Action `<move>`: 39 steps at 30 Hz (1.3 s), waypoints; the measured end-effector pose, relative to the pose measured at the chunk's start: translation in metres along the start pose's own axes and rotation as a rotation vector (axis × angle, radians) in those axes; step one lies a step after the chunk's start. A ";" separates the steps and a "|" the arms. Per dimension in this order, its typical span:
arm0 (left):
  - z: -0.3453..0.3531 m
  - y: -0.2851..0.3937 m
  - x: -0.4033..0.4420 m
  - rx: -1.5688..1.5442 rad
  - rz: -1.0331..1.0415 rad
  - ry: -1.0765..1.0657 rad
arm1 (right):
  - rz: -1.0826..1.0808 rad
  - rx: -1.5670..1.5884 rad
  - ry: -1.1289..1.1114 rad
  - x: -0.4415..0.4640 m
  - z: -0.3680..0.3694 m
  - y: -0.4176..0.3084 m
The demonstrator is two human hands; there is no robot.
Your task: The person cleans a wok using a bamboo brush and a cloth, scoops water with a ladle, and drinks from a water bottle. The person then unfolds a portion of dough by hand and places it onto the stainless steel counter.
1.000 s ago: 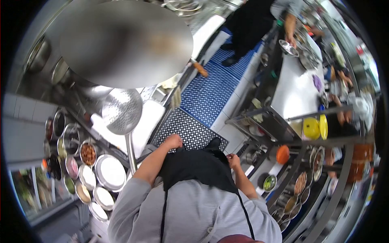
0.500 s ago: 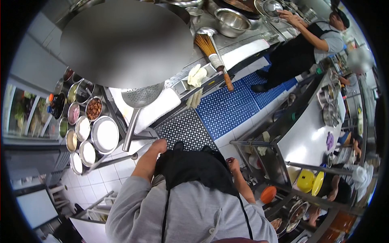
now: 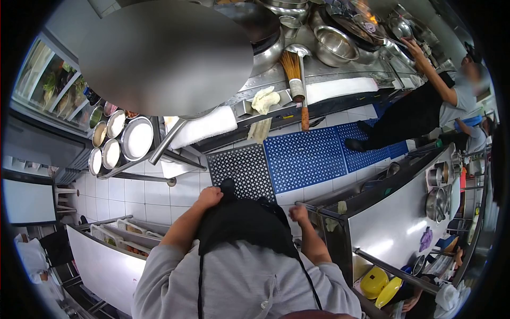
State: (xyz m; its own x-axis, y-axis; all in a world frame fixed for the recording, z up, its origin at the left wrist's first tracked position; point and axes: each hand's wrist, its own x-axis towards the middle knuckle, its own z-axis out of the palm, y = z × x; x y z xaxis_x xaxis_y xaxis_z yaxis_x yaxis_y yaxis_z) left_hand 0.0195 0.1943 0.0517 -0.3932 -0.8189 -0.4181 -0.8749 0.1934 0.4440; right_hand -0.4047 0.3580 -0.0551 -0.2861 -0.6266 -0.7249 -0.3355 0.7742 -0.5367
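My left hand [image 3: 211,196] hangs by the front of my black apron [image 3: 241,228], fingers curled in, nothing seen in it. On the other side of the apron, my right hand [image 3: 298,213] is somewhat blurred, its fingers loosely curled and no object visible in them. It is nearest the corner of a steel worktable [image 3: 393,212]. Ahead, a strainer's metal handle [image 3: 167,142] sticks out past the counter edge beside a white towel [image 3: 210,127]. A bamboo wok brush [image 3: 291,69] lies next to a wooden-handled ladle [image 3: 305,114]. A crumpled cloth [image 3: 264,99] rests at the counter edge.
Pans of white ingredients [image 3: 137,139] stand on a rack at left. Black [image 3: 241,166] and blue mats [image 3: 305,157] cover the floor. A co-worker [image 3: 414,117] works at a stove with flame. A grey oval blocks the upper left. Yellow containers [image 3: 374,282] sit at lower right.
The view has swung, with the counter, brush and ladle shifting right and the left rack shifting upward. My right hand has moved slightly left. The co-worker's arm has moved and flame now shows.
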 end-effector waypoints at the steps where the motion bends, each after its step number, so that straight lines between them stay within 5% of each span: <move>1: 0.004 -0.008 -0.006 -0.044 -0.029 0.035 | -0.126 -0.094 -0.023 0.032 -0.001 0.000; 4: 0.012 -0.027 -0.023 -0.141 -0.139 0.063 | -0.549 -0.250 0.177 0.053 -0.041 -0.135; 5: 0.015 -0.033 -0.030 -0.168 -0.181 0.057 | -0.488 -0.038 0.198 0.014 -0.064 -0.212; 7: 0.027 -0.050 -0.040 -0.190 -0.188 0.078 | -0.754 0.017 0.380 0.008 -0.092 -0.302; 11: 0.045 -0.081 -0.044 -0.169 -0.199 0.049 | -1.025 -0.031 0.773 0.016 -0.130 -0.406; 15: 0.081 -0.116 -0.039 -0.225 -0.339 0.066 | -0.790 -0.448 0.866 0.042 -0.137 -0.413; 18: 0.074 -0.117 -0.032 -0.287 -0.327 0.059 | -0.545 -0.324 0.680 0.049 -0.133 -0.402; 28: 0.017 -0.133 0.036 -0.254 -0.265 0.006 | -0.582 -0.581 0.824 0.064 -0.157 -0.412; 31: -0.009 -0.129 0.048 -0.175 -0.315 -0.023 | -0.661 -0.376 0.869 0.066 -0.162 -0.449; 37: 0.008 -0.134 0.052 -0.171 -0.377 0.064 | -0.494 -0.644 0.653 0.098 -0.174 -0.510; 39: 0.015 -0.138 0.047 -0.193 -0.258 -0.008 | -0.440 -0.679 0.554 0.092 -0.180 -0.519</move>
State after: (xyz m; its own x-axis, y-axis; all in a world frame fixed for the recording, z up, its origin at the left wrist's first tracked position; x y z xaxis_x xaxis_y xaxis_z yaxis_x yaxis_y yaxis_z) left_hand 0.1179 0.1375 -0.0408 -0.1684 -0.8233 -0.5421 -0.8763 -0.1268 0.4648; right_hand -0.4182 -0.1177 0.2342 -0.3346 -0.9345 -0.1215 -0.9084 0.3542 -0.2222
